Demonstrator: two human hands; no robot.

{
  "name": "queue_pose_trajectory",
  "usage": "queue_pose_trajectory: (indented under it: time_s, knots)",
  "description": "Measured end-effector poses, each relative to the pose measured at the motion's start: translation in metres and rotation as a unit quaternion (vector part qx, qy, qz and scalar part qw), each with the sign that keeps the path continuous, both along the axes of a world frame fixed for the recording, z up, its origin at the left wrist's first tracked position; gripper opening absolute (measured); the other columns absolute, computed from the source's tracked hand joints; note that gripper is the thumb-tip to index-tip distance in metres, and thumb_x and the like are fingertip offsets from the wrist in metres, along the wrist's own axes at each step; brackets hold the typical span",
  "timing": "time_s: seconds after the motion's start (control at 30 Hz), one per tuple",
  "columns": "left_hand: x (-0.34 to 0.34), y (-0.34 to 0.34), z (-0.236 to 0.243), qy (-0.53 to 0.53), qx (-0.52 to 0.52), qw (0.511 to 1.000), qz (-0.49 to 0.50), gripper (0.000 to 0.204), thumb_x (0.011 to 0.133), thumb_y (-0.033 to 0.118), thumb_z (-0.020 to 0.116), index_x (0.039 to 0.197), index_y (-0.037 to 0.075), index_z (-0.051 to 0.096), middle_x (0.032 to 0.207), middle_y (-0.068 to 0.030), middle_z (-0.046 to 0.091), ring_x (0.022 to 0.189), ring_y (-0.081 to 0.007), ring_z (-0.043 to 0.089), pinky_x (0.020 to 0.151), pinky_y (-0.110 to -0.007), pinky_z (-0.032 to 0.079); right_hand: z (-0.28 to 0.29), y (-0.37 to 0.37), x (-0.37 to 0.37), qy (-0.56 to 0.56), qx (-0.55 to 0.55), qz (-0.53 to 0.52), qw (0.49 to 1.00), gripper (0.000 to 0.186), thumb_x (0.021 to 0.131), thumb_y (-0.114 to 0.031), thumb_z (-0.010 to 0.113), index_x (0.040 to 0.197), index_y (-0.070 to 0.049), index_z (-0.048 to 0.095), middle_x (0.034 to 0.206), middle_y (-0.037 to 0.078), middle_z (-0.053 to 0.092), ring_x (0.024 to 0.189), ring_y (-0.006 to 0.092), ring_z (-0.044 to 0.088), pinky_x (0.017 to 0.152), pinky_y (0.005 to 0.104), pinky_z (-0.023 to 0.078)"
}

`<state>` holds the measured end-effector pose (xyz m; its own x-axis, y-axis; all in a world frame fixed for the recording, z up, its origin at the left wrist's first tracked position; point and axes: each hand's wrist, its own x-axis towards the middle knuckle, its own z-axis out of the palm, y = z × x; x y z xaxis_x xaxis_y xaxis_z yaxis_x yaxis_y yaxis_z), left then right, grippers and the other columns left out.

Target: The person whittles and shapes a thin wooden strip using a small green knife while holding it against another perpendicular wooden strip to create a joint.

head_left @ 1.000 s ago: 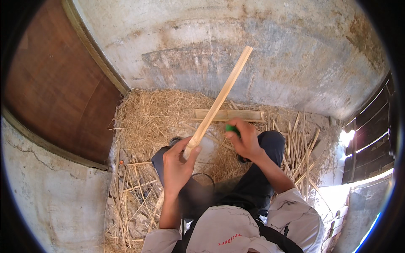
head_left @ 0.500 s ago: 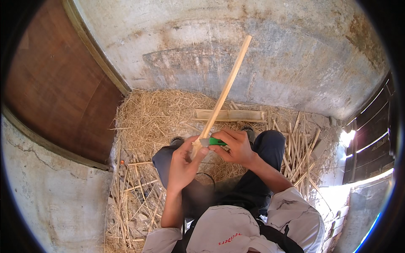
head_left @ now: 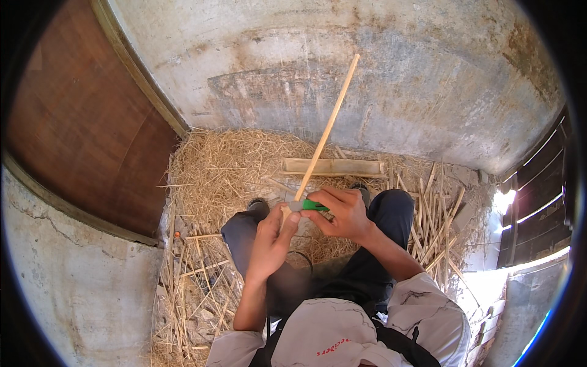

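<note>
A long, narrow bamboo strip [head_left: 331,124] slants up and to the right from between my bent legs. My left hand [head_left: 271,241] grips its lower end, thumb on top. My right hand [head_left: 343,214] is closed on a green-handled knife [head_left: 313,205], whose grey blade lies across the strip right beside my left thumb. Both hands meet above the floor between my knees.
A split bamboo piece [head_left: 332,165] lies beyond my feet. Straw [head_left: 227,153] covers the floor, with loose bamboo sticks [head_left: 439,220] at right and more at lower left. A concrete wall [head_left: 342,37] stands ahead, a brown wooden panel [head_left: 92,122] at left, dark slats [head_left: 538,177] at right.
My right hand has come left and down with the knife, bringing the blade onto the strip beside my left hand. The strip has turned slightly and now looks thinner from above.
</note>
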<state>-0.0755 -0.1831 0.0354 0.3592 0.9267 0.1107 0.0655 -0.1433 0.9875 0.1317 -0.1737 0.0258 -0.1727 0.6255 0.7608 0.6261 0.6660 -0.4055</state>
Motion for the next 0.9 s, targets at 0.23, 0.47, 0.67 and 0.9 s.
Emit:
queue_pose_trajectory:
  time_s: [0.23,0.47,0.67,0.9]
  knots:
    - [0.0,-0.001,0.006,0.091,0.019,0.995,0.029,0.027,0.114,0.025,0.058,0.124,0.0,0.063,0.076,-0.0117,0.063,0.069,-0.0175,0.057,0.066,-0.036,0.046,0.0,0.0,0.0,-0.009,0.006,-0.014,1.0,0.023,0.091,-0.032,0.086,0.1,-0.014,0.076,0.081,-0.001,0.072,0.065,0.0197,0.072,0.056,0.0329,0.054]
    - [0.0,-0.001,0.01,0.133,0.041,0.99,0.036,0.029,0.114,0.027,0.057,0.123,0.0,0.063,0.073,-0.0166,0.061,0.063,-0.0262,0.058,0.064,-0.04,0.045,-0.002,0.004,0.006,-0.009,-0.005,-0.029,1.0,0.024,0.089,-0.03,0.088,0.1,-0.012,0.076,0.082,0.001,0.073,0.066,0.0208,0.073,0.057,0.0333,0.055]
    - [-0.006,-0.002,0.0,0.156,0.058,0.985,0.052,0.031,0.114,0.029,0.057,0.123,0.0,0.063,0.068,-0.0159,0.059,0.059,-0.029,0.058,0.06,-0.042,0.044,0.002,0.01,0.015,-0.006,-0.005,-0.032,0.999,0.026,0.084,-0.025,0.092,0.097,-0.009,0.076,0.084,0.003,0.075,0.067,0.0222,0.072,0.058,0.0334,0.054]
    - [-0.007,-0.003,0.004,0.171,0.051,0.983,0.044,0.031,0.114,0.03,0.057,0.12,0.0,0.063,0.069,-0.0176,0.06,0.061,-0.0338,0.061,0.061,-0.044,0.045,0.003,0.011,0.017,-0.02,0.013,-0.033,0.999,0.027,0.083,-0.026,0.093,0.097,-0.009,0.077,0.083,0.002,0.074,0.066,0.0223,0.071,0.058,0.0337,0.054]
